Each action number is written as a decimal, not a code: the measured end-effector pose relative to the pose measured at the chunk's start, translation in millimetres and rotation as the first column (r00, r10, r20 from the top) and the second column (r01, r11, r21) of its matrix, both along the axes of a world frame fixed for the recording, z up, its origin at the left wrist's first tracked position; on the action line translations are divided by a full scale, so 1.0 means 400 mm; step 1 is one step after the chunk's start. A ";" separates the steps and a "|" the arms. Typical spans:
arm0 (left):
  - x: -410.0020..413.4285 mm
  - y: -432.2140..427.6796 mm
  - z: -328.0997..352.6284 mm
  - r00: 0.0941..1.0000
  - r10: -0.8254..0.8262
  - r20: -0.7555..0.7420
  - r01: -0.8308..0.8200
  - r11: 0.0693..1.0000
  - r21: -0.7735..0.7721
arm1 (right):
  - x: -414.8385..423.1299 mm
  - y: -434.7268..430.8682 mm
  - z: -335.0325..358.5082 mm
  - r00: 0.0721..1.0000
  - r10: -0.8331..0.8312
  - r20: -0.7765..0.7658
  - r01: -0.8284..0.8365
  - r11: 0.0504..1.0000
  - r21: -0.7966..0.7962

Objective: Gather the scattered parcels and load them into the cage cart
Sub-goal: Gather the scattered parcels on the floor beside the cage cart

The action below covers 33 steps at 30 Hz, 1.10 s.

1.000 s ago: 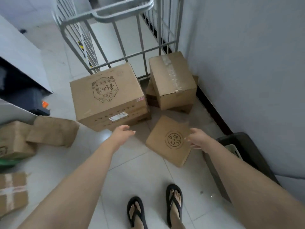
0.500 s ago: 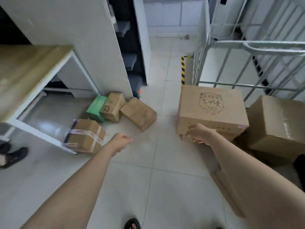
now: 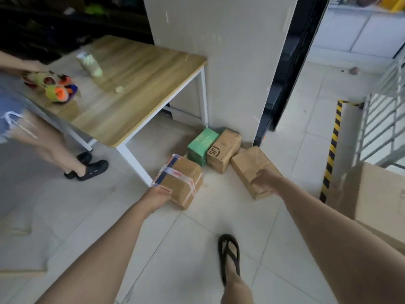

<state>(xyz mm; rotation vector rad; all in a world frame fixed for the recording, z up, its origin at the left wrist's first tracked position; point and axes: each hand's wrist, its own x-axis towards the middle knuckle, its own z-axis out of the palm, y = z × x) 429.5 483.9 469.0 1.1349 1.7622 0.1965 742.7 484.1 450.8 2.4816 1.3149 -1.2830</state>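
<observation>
Near the worktop (image 3: 142, 84), left hand (image 3: 156, 199) meets taped parcel (image 3: 182, 181), right hand (image 3: 266, 181) plain parcel (image 3: 249, 165), presumably to lift both; grip unclear.

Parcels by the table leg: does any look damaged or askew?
No damage shows. All lie at mixed angles; the taped parcel has uneven crossed tape, and the plain brown parcel sits skewed under the right hand.

One clear mark: a black "SF" logo (image 3: 215, 150) on the near end face of the brown parcel (image 3: 225, 148), lying between the green box (image 3: 202, 145) and a plain brown parcel (image 3: 249, 165). There's a small mark on its top, too blurred to read. Red and blue print on the tape of the taped parcel (image 3: 182, 178), unreadable too. Yellow-and-black hazard stripes (image 3: 333, 145) run down a white post (image 3: 349, 137) beside the cage cart (image 3: 385, 128).
</observation>
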 end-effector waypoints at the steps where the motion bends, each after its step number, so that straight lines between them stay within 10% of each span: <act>1: -0.008 0.036 -0.015 1.000 -0.006 0.008 0.006 1.000 -0.030 | -0.014 0.058 -0.020 0.999 0.033 0.011 -0.033 0.999 -0.015; 17: -0.207 0.567 -0.738 0.870 0.485 -0.090 -0.469 0.759 -0.452 | -0.307 0.792 -0.694 0.972 0.200 -0.126 -0.218 0.964 -0.153; 25: -0.269 0.684 -1.286 0.714 0.691 0.115 -0.578 0.674 -0.461 | -0.424 0.993 -1.196 0.977 0.090 -0.192 -0.069 0.991 0.115; 33: -0.227 0.691 -1.029 0.635 0.741 0.217 -0.614 0.656 -0.439 | -0.366 0.905 -1.001 0.955 -0.142 -0.262 0.127 0.989 -0.074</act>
